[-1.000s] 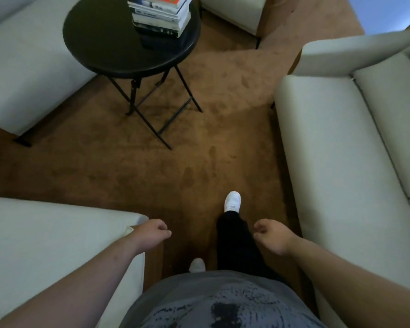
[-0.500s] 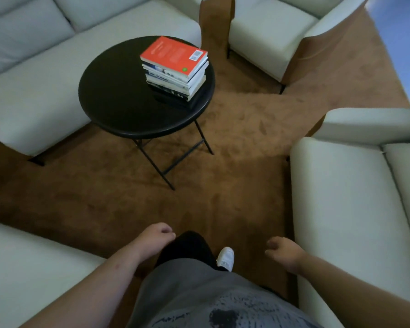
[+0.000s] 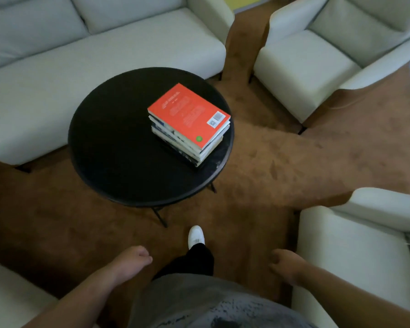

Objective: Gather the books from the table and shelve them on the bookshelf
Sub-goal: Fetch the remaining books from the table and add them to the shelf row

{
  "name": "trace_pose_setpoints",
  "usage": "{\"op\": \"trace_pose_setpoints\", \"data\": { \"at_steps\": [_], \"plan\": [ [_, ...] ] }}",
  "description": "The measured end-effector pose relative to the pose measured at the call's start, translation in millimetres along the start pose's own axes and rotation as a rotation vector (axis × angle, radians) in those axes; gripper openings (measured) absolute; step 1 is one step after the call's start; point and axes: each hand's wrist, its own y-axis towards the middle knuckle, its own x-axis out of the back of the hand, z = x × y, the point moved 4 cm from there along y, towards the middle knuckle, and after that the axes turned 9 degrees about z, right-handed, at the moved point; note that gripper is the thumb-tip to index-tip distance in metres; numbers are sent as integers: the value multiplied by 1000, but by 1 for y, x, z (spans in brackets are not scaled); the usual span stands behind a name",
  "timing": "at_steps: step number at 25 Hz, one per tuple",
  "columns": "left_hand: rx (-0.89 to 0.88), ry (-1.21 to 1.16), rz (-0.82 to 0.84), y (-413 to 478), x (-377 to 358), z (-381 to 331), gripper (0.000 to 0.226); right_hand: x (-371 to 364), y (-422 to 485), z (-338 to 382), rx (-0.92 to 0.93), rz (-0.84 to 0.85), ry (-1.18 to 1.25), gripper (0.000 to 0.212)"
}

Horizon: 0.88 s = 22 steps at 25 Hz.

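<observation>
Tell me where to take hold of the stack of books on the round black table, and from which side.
Probably clamp the stack of books at its two long sides, fingers under the bottom book. It lies flat, turned cornerwise, close to the right rim of the table, so come from the near right. The left hand and right hand hold nothing, so both can be used.

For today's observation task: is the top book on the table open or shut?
Shut: the red book lies flat, cover up, on the stack.
</observation>
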Motion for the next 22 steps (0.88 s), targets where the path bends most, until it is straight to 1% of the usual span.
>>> {"op": "trace_pose_setpoints", "data": {
  "at_steps": [2,3,5,7,9,11,13,15,16,18,20,22],
  "plan": [
    [-13,-26,-49,12,30,-38,7,52,17,29,38,-37,11,21],
    [-20,-34,-65,16,42,-56,8,74,23,44,72,-54,58,22],
    [-52,-24,-94,18,61,-92,10,111,33,74,127,-102,161,17],
    [-104,-57,-95,17,78,-127,7,152,39,103,192,-173,250,14],
    [-173,-161,-103,14,95,-163,10,199,45,137,276,-292,341,14],
    [-210,-323,-144,17,110,-193,13,250,51,173,365,-400,455,16],
    [-223,-542,-232,19,124,-222,17,294,55,213,456,-438,455,20],
    [-227,-819,-326,26,134,-249,23,328,62,254,552,-348,381,23],
    [-223,-956,-356,29,137,-260,25,339,64,271,580,-260,345,23],
    [-215,-1170,-422,36,141,-279,28,352,76,299,616,-65,187,24],
    [-207,-1262,-485,43,141,-288,33,356,88,317,642,78,35,32],
    [-149,-1336,-518,56,135,-285,48,354,98,331,669,216,-33,32]
  ]
}}
